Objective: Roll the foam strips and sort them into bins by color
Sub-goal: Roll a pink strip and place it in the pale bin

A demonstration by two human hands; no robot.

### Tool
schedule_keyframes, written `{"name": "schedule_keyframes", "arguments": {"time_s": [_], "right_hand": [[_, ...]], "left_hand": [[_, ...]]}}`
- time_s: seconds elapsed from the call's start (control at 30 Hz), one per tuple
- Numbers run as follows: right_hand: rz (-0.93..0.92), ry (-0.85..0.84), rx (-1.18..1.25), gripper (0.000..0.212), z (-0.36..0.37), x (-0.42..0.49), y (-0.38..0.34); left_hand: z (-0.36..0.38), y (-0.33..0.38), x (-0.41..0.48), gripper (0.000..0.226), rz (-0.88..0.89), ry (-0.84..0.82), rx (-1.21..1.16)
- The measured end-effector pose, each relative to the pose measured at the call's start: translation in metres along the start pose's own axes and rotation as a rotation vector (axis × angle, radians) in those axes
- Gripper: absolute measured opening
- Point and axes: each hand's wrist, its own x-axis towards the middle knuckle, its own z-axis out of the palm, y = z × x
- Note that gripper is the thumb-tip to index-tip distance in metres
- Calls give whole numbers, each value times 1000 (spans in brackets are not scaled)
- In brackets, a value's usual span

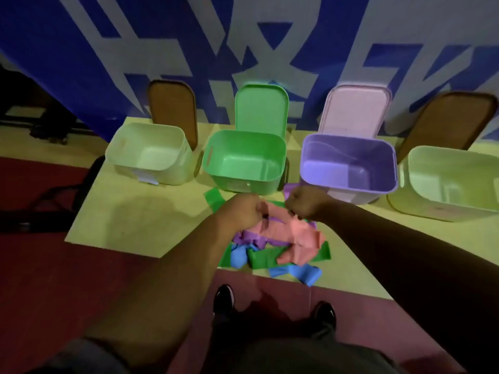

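Pink foam strip (299, 234), pinched by curled left hand (243, 209) and right hand (305, 201) above the front-edge pile (263, 259); a slack grip risks unrolling.

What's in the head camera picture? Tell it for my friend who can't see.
The left hand and right hand grip a pink foam strip over a pile of green, purple and blue strips on a table. Behind stand four open bins in a row: left pale bin, green bin, purple bin, right pale bin.
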Motion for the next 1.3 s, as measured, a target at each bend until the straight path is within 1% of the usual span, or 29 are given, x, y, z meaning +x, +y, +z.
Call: {"name": "schedule_keyframes", "arguments": {"time_s": [0.03, 0.07, 0.1, 0.13, 0.17, 0.2, 0.27, 0.3, 0.37, 0.4, 0.43, 0.5, 0.6, 0.73, 0.83, 0.97, 1.0, 1.07, 1.13, 1.23, 1.3], "right_hand": [[-3, -70, 88, 36, 3, -7, -5], [-109, 22, -44, 40, 15, 1, 2], [-115, 80, -3, 40, 20, 0, 0], [-5, -12, -62, 32, 24, -6, -4], [-51, -34, -161, 17, 33, -10, -4], [9, -89, -126, 13, 42, -11, -2], [97, -135, -102, 42, 55, -13, -3], [102, -106, -82, 51, 60, -16, -5], [102, -69, -66, 65, 70, -16, -5], [113, -61, -62, 68, 74, -15, -4], [115, -59, -64, 69, 75, -17, -6], [108, -28, -83, 65, 81, -19, -5], [90, 44, -101, 55, 86, -23, -1], [91, 148, -8, 36, 82, -28, 1], [76, 247, 99, 21, 81, -29, 7], [15, 354, 179, 14, 76, -32, 15], [3, 391, 227, 13, 73, -34, 16], [4, 430, 417, 9, 64, -41, 12], [71, 419, 648, 12, 50, -49, 4], [164, 415, 988, 15, 33, -54, -5], [176, 426, 1170, 13, 18, -58, -10]], "left_hand": [[5, -1, 1, 27, -17, -30, 17], [10, -3, 1, 34, -20, -29, 31], [18, -8, 1, 41, -26, -47, 54], [25, -10, -1, 47, -24, -54, 79], [33, -14, -1, 52, -20, -74, 97], [40, -16, -3, 56, -14, -86, 116], [51, -23, -4, 65, -2, -78, 129], [57, -26, -5, 68, -2, -68, 129], [64, -29, -7, 75, -21, -40, 111], [66, -29, -8, 77, -27, -20, 94], [67, -29, -9, 76, -28, 3, 77], [66, -28, -11, 64, -14, 60, 59], [63, -24, -13, 40, 4, 135, 54], [56, -18, -13, 21, 53, 226, 23], [48, -14, -13, 13, 104, 300, -9], [33, 1, -16, 13, 125, 308, -159], [29, 5, -17, 12, 129, 309, -186], [24, 12, -19, 10, 137, 319, -221], [22, 17, -21, 8, 131, 334, -271], [22, 26, -21, 15, 81, 363, -385], [22, 33, -20, 21, 20, 345, -541]]}}
